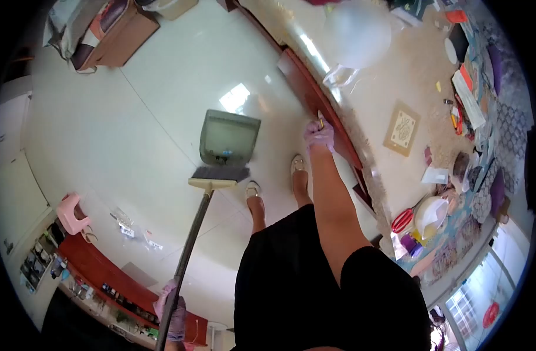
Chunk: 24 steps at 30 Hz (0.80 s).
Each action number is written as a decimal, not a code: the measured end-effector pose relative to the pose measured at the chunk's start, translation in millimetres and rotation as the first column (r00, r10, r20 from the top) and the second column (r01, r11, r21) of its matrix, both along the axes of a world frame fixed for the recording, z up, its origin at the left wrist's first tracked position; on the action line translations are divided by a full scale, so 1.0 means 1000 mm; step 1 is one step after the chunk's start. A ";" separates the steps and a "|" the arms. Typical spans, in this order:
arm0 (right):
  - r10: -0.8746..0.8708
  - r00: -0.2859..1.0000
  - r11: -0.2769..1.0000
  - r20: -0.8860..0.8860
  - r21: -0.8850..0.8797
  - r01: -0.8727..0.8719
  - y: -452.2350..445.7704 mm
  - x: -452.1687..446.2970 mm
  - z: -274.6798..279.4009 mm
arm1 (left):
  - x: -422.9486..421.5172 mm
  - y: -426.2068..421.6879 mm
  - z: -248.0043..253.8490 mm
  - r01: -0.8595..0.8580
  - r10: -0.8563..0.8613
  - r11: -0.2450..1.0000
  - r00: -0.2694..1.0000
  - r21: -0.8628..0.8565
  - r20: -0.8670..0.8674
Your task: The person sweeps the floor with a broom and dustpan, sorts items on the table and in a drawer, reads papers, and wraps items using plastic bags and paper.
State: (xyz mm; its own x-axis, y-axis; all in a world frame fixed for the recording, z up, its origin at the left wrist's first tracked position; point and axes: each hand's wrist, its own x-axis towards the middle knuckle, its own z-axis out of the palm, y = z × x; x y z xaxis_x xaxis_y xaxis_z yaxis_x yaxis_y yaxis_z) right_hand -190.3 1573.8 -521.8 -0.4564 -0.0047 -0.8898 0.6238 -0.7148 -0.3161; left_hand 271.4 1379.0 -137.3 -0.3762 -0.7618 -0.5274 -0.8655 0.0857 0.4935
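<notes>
My left hand [172,310], in a pinkish-purple glove, is closed around the dark handle of a broom [189,243]. The broom's grey bristles rest at the lip of a grey-green dustpan [228,137], which has small bluish bits in it. Also gloved, my right hand [320,136] has its fingers curled at a small gold-coloured drawer handle [321,121]. That handle is on a red-brown drawer front [306,82] under the edge of the stone-topped table. My fingers partly hide the handle.
On the table [370,111] lie a patterned card [402,128], red-handled scissors [402,220], a white plastic bag [355,35] and clutter. Scraps [124,222] lie on the tiled floor near a pink stool [73,213]. A cardboard box [124,41] stands at upper left.
</notes>
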 end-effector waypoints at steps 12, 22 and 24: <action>-0.308 0.949 0.910 -0.072 -0.314 0.271 -0.041 0.022 0.009 | 0.026 -0.008 0.004 -0.119 0.101 0.973 0.990 0.196 0.103; 0.013 0.997 0.989 0.074 -0.148 -0.002 -0.079 0.115 0.041 | 0.018 -0.012 0.003 0.057 -0.055 0.990 0.998 0.127 -0.025; 0.125 0.983 0.991 0.133 -0.072 -0.116 -0.081 0.126 0.070 | 0.023 -0.012 0.002 0.031 -0.024 0.982 0.999 0.186 -0.041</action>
